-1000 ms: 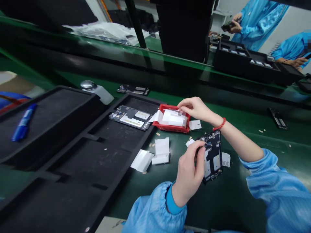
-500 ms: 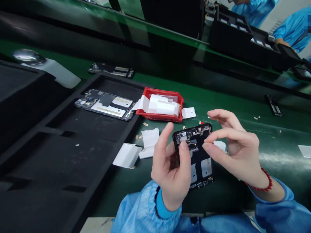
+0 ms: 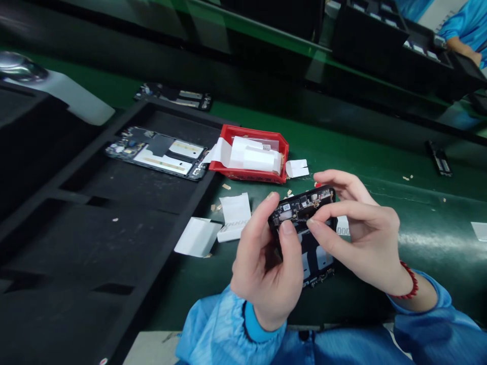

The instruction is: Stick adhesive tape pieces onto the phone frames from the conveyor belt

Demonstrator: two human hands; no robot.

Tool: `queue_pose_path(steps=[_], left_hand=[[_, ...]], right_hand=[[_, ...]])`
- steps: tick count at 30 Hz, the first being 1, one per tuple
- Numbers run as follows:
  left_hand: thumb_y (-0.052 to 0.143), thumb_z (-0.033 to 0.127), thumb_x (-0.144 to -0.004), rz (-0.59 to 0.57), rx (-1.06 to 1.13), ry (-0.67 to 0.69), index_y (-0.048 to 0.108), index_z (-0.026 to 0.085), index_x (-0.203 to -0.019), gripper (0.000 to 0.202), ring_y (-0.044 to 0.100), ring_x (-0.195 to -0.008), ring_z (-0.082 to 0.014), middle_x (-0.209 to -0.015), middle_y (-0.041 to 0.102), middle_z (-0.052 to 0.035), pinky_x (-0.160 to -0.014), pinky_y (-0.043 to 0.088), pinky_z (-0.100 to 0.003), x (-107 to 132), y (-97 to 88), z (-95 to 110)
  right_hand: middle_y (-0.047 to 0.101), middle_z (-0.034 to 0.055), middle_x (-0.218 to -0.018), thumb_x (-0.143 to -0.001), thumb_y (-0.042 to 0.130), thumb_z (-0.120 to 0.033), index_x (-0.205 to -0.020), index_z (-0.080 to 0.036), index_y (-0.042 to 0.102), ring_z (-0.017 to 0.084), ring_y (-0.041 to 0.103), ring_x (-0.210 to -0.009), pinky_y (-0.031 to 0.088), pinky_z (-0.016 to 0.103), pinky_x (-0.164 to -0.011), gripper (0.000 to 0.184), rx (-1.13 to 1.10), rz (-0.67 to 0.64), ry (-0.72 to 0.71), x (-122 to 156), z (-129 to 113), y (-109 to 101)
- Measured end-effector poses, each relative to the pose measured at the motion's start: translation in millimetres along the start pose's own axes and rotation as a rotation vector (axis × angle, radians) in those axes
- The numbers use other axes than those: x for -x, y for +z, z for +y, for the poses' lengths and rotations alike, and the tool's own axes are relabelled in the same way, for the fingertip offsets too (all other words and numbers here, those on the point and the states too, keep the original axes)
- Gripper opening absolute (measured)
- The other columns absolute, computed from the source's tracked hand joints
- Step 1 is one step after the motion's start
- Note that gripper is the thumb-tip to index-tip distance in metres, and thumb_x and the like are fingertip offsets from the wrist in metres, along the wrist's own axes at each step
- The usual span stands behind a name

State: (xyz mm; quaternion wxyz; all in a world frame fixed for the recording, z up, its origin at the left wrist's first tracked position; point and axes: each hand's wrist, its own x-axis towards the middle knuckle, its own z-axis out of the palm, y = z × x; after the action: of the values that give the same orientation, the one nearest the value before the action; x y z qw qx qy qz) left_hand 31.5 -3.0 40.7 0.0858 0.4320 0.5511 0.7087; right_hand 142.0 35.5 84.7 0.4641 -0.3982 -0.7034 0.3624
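An opened phone point(image 3: 304, 238) with bare circuit boards and pale strips is held tilted above the green bench. My left hand point(image 3: 268, 258) grips it by its left side, thumb pressing on the upper boards. My right hand point(image 3: 352, 233) reaches in from the right with thumb and index finger pinched over the middle of the upper board. Whatever sits between those fingertips is too small to make out. The other fingers of that hand are raised by the phone's top right corner.
A red bin point(image 3: 249, 177) holds white paper strips. White paper pieces point(image 3: 198, 237) and tan scraps lie on the green bench point(image 3: 213, 299). Another opened phone point(image 3: 160, 154) rests on a black foam tray point(image 3: 125, 223) at left. A co-worker's blue sleeve point(image 3: 466, 30) shows at upper right.
The phone has tipped, so its face looks more foreshortened. My right thumb and index finger have moved left across the upper board. The camera view has shifted slightly.
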Motion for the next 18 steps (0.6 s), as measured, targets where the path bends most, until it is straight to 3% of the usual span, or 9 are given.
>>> queue_pose_path(steps=[8, 18], left_hand=[[0.066, 0.013, -0.094, 0.032, -0.001, -0.025, 0.069, 0.024, -0.130, 0.037, 0.079, -0.080, -0.0144, -0.107, 0.081, -0.0024, -0.071, 0.063, -0.021, 2.7, 2.0, 0.1], [0.068, 0.011, -0.092, 0.076, -0.017, -0.022, 0.069, 0.033, -0.130, 0.044, 0.076, -0.072, -0.0097, -0.103, 0.082, 0.0047, -0.070, 0.062, -0.018, 6.7, 0.5, -0.9]], right_hand=[[0.067, 0.0066, -0.125, -0.083, 0.073, -0.011, -0.076, -0.026, 0.072, 0.027, 0.066, -0.115, 0.058, 0.049, -0.099, 0.016, 0.078, 0.076, -0.039, 2.3, 0.1, 8.0], [0.066, 0.0066, -0.124, -0.081, 0.073, -0.010, -0.075, -0.025, 0.070, 0.027, 0.068, -0.111, 0.059, 0.049, -0.096, 0.017, 0.055, 0.107, -0.046, 2.9, -0.8, 12.7]])
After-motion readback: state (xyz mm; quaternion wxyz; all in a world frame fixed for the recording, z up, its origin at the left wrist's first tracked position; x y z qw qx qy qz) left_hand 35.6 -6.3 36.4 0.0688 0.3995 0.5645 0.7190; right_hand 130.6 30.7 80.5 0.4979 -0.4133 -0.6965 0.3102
